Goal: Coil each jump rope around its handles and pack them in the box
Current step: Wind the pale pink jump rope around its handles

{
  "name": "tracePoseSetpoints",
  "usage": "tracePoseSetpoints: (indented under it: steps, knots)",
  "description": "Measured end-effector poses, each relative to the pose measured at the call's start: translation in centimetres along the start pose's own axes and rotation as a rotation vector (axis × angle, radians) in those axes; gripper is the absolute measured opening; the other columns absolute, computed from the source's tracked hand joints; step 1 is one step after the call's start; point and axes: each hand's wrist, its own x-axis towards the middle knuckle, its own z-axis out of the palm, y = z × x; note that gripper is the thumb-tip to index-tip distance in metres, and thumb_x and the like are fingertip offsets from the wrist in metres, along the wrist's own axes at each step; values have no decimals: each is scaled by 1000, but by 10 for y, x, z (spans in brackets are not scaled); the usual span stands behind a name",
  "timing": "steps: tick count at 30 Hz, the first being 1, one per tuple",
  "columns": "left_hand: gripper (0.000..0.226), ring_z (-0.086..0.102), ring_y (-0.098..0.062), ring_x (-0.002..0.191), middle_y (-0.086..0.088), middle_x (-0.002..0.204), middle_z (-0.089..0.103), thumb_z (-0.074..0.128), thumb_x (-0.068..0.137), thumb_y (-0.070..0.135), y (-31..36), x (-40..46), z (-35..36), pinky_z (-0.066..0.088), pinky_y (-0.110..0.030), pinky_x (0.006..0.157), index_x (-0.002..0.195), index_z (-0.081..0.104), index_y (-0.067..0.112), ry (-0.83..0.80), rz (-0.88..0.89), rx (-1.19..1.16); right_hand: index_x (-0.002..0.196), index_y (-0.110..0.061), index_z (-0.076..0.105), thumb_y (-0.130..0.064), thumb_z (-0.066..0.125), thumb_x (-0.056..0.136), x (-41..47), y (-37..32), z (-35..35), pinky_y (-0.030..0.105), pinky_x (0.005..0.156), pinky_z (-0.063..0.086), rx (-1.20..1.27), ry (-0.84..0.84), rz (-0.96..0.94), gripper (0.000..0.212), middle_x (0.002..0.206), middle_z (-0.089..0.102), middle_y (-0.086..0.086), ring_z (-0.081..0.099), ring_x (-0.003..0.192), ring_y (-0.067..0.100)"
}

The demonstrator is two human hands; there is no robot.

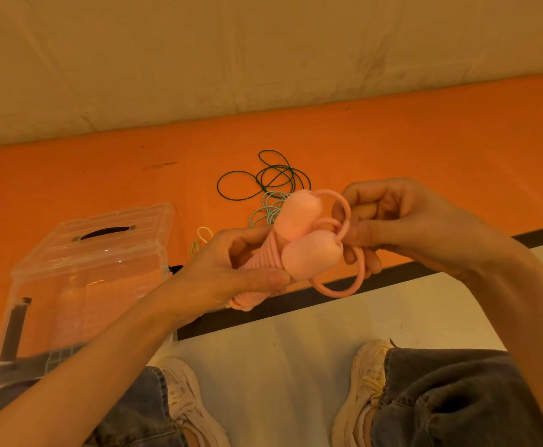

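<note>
The left hand (231,269) grips two pink rope-wrapped handles (299,233); the right hand (389,221) pinches one pink rope loop (344,217). One clear plastic box (79,275), two green ropes (263,179).

The left hand (231,269) grips a pink jump rope (296,246) near the centre of the view, its two rounded handle ends side by side and cord wound in tight turns around the shafts. The right hand (389,221), at 3 o'clock of the handles, pinches a loose pink loop of the cord. At 12 o'clock of the hands, dark green rope (263,175) and pale green rope (268,209) lie tangled on the orange bench (102,175). At 9 o'clock stands a clear plastic box (79,285), lid on. Two pale sneakers (365,375) and jeans show at 6 o'clock.
</note>
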Motion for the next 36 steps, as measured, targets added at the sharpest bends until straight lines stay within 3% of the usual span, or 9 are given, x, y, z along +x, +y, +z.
tracePoseSetpoints:
  steps: [5,8,14,18,21,24,26,30,36]
  knots:
    - [48,63,5,101,26,109,67,77,66,21,0,1,-3,48,-8,79,106,68,45,119,91,189,93,-5,65,-14,62,80,0,1,5,24,56,54,-150,78,14,16,70,69,14,62,51,19]
    - [50,62,3,101,21,111,65,77,65,27,-1,2,-3,49,-9,78,109,63,43,153,121,280,96,-9,65,-14,62,88,-1,3,0,28,63,56,-131,15,77,10,78,70,13,64,61,21]
    - [59,55,4,104,17,109,58,76,63,48,-4,1,-8,44,-8,81,117,54,44,201,145,574,111,2,56,-21,63,80,-2,10,-8,39,82,57,51,-87,286,39,102,61,25,63,87,36]
    - [59,49,11,103,19,107,56,75,65,52,-6,1,-7,35,-1,83,119,51,46,185,182,723,110,3,59,-31,68,84,2,15,-3,29,75,56,-118,-57,346,43,102,64,19,64,85,31]
    - [60,55,-1,105,16,108,57,76,64,53,-9,2,-8,45,-13,84,119,54,47,180,160,660,91,-5,65,-26,64,79,6,16,-1,23,61,44,-115,8,307,25,81,59,6,53,72,15]
    - [61,56,-4,106,16,110,57,77,63,53,-9,3,-7,49,-23,84,119,54,47,180,165,633,74,-15,70,-22,64,74,6,13,-5,26,63,35,90,81,264,9,75,58,-2,48,71,10]
    - [61,55,-3,106,17,110,57,76,63,53,-8,4,-6,48,-22,85,120,53,46,183,178,649,69,-20,71,-34,71,70,8,12,-4,27,67,37,301,71,234,14,77,61,-2,51,73,12]
    - [60,55,-1,104,18,108,56,76,65,53,-8,4,-8,42,-10,87,121,53,46,172,176,712,70,-16,62,-31,61,81,18,14,6,27,70,37,478,311,266,19,73,58,-1,51,68,12]
    - [57,57,-5,100,15,108,58,73,63,57,-13,3,-6,51,-29,78,116,53,51,208,106,622,76,-12,58,-17,52,93,21,15,-4,25,71,46,536,642,105,19,72,61,0,57,71,13]
